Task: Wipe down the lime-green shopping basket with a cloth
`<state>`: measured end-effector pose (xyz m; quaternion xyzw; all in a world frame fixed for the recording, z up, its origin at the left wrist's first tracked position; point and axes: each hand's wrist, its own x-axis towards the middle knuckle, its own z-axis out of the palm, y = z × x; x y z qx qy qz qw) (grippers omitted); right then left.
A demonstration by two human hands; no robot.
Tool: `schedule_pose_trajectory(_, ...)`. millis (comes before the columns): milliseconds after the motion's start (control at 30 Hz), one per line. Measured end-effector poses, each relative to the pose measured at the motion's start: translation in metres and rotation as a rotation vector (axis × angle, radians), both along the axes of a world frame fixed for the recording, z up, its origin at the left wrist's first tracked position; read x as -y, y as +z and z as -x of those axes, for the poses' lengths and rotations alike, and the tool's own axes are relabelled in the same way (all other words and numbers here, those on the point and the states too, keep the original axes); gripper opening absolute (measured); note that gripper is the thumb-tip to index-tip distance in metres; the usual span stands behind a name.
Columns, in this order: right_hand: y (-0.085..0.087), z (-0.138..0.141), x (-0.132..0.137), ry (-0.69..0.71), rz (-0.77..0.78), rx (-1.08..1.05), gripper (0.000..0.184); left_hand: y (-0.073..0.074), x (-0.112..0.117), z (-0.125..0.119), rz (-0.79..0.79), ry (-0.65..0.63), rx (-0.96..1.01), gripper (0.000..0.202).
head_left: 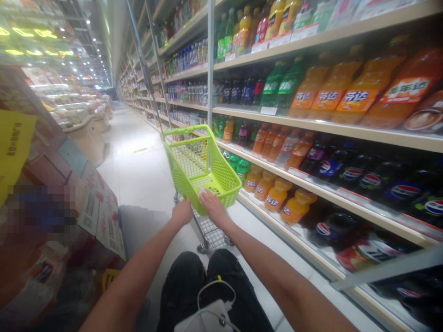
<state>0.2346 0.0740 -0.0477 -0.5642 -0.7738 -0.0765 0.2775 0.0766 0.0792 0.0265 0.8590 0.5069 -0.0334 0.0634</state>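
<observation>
While resting on the near rim of a small lime-green plastic shopping cart (221, 182), left hand (182, 212) and right hand (213, 207) both out in front, just apart from each other. Right fingers (205, 193) curled over the rim and closed on it. Left fingers hidden behind the basket wall, so no telling whether open or closed. Cart on a wheeled wire frame, out on the white tiled floor (138, 184) of a supermarket aisle, near the long shelves (328, 124) on the right. Along those shelves, rows of large orange soda bottles (349, 97), dark Pepsi bottles (349, 174) and, lower down, squat orange Fanta bottles (277, 196). Off to the left, a cardboard display (100, 216) beside a yellow sign (14, 147). Straight below, black trousers (214, 281) with a white cabled device (207, 318) at the lap.
</observation>
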Motion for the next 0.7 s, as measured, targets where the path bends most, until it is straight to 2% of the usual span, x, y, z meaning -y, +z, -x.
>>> schedule_pose_trajectory(67, -0.001, -0.015, 0.002, -0.078, 0.010, -0.003, 0.044, 0.003, -0.020, 0.002, -0.091, 0.025, 0.018, 0.035)
schedule_pose_trajectory(167, -0.001, -0.033, 0.002, -0.184, 0.013, -0.030, 0.043, -0.001, -0.041, -0.004, -0.217, -0.059, -0.002, 0.051)
schedule_pose_trajectory(267, -0.003, -0.039, -0.002, -0.166, 0.011, -0.043, 0.044, -0.009, -0.056, -0.015, -0.250, -0.206, -0.047, 0.055)
schedule_pose_trajectory(333, -0.006, -0.040, -0.005, -0.144, -0.002, -0.064, 0.045, -0.013, -0.063, -0.022, -0.249, -0.260, -0.052, 0.052)
schedule_pose_trajectory(500, -0.019, -0.048, -0.013, -0.072, -0.040, -0.118, 0.049, -0.013, -0.070, -0.026, -0.293, -0.295, -0.044, 0.037)
schedule_pose_trajectory(700, -0.030, -0.050, -0.011, 0.003, -0.092, -0.183, 0.054, -0.009, -0.060, -0.023, -0.355, -0.280, -0.030, 0.023)
